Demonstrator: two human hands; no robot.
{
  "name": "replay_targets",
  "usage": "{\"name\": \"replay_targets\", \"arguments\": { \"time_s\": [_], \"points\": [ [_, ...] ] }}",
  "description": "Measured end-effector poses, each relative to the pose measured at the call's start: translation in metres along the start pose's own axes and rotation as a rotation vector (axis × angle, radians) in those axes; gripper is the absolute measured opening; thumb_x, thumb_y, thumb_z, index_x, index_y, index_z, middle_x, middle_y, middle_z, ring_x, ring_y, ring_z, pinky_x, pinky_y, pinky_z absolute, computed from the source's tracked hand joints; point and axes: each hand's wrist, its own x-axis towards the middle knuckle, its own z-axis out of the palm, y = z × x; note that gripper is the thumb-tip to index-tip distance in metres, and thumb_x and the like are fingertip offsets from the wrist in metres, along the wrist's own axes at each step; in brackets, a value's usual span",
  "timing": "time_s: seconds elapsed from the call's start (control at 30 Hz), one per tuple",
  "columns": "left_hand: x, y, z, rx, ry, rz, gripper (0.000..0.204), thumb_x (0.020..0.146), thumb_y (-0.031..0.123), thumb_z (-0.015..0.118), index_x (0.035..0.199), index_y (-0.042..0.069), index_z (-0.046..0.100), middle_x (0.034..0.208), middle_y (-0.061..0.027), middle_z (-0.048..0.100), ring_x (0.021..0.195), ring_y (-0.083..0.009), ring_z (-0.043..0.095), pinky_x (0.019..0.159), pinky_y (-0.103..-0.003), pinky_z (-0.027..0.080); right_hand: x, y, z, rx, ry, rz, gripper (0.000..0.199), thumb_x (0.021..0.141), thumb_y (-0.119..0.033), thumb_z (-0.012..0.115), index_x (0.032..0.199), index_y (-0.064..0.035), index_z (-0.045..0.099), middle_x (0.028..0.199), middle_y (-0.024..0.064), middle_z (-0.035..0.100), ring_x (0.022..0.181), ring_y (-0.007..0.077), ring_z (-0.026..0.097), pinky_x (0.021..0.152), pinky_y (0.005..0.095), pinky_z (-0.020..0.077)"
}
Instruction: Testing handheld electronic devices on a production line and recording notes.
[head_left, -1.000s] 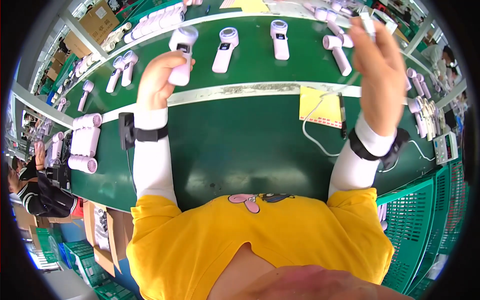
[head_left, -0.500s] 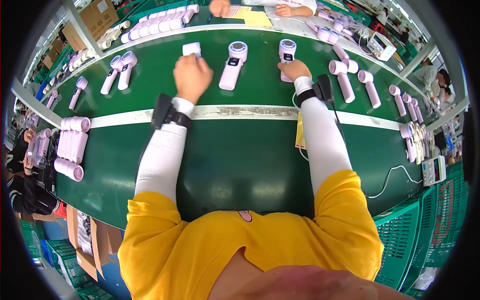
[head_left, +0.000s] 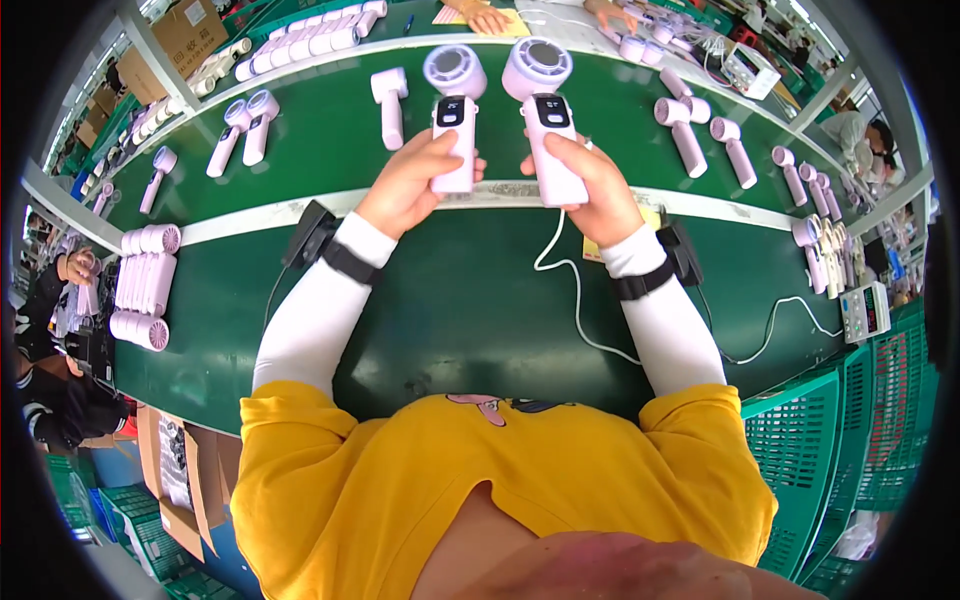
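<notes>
My left hand point(head_left: 412, 180) is wrapped round the handle of a lilac handheld fan point(head_left: 453, 120), its round head pointing away and a small dark display facing up. A matching fan point(head_left: 550, 130) is in my right hand point(head_left: 594, 185), with the thumb lying along its handle. Both fans are held up side by side over the white strip of the green bench, their heads close together. A white cable point(head_left: 562, 262) hangs from the bottom of the right fan. Beyond my left hand, another lilac fan point(head_left: 391, 108) lies on the green surface.
More fans point(head_left: 242, 126) lie at left and others point(head_left: 683, 136) at right. Stacked fans point(head_left: 146, 286) stand at the bench's left edge. A small meter point(head_left: 864, 312) sits at the right edge above green crates point(head_left: 795, 470). Across the bench is another person's hand point(head_left: 483, 17).
My left hand has let go of the far left fan and taken the middle one. My right hand has lifted its fan. Both are drawn nearer me, and the cable now shows.
</notes>
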Motion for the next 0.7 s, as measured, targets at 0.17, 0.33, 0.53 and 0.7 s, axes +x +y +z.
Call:
{"name": "replay_targets", "arguments": {
  "time_s": [0.17, 0.33, 0.53, 0.7],
  "points": [
    [-0.077, 0.01, 0.037, 0.098, -0.029, -0.035, 0.03, 0.078, 0.004, 0.05, 0.105, 0.003, 0.037, 0.087, -0.0098, 0.052, 0.071, -0.0177, 0.057, 0.062, -0.031, 0.049, -0.04, 0.012, 0.019, -0.089, -0.065, 0.012, 0.03, 0.085, -0.028, 0.048, 0.105, -0.0042, 0.047, 0.076, 0.0074, 0.059, 0.062, 0.0122, 0.055, 0.052, 0.0226, 0.0423],
    [-0.101, 0.001, 0.051, 0.152, 0.009, -0.012, 0.034, 0.075, -0.002, 0.047, 0.105, 0.002, 0.032, 0.088, -0.0102, 0.051, 0.072, -0.0188, 0.057, 0.06, -0.033, 0.05, -0.055, 0.027, 0.028, -0.11, -0.031, 0.08, 0.03, 0.086, -0.028, 0.047, 0.105, -0.0043, 0.047, 0.076, 0.0079, 0.059, 0.065, 0.0129, 0.056, 0.056, 0.0229, 0.0441],
    [-0.107, -0.01, 0.058, 0.124, -0.04, 0.058, 0.039, 0.073, -0.006, 0.042, 0.108, 0.002, 0.027, 0.092, -0.0121, 0.05, 0.072, -0.0195, 0.056, 0.06, -0.034, 0.05, -0.058, 0.039, 0.028, -0.156, -0.01, -0.04, 0.031, 0.084, -0.024, 0.052, 0.106, -0.0033, 0.047, 0.086, 0.0064, 0.058, 0.073, 0.0125, 0.056, 0.065, 0.0247, 0.0458],
    [-0.104, -0.007, 0.053, 0.14, -0.068, 0.008, 0.041, 0.072, -0.006, 0.041, 0.109, 0.001, 0.027, 0.093, -0.0127, 0.05, 0.073, -0.02, 0.056, 0.062, -0.035, 0.05, -0.057, 0.041, 0.025, -0.112, -0.04, 0.006, 0.035, 0.084, -0.025, 0.055, 0.109, -0.0027, 0.047, 0.091, 0.0044, 0.056, 0.08, 0.0111, 0.054, 0.07, 0.0243, 0.0446]
  ]
}}
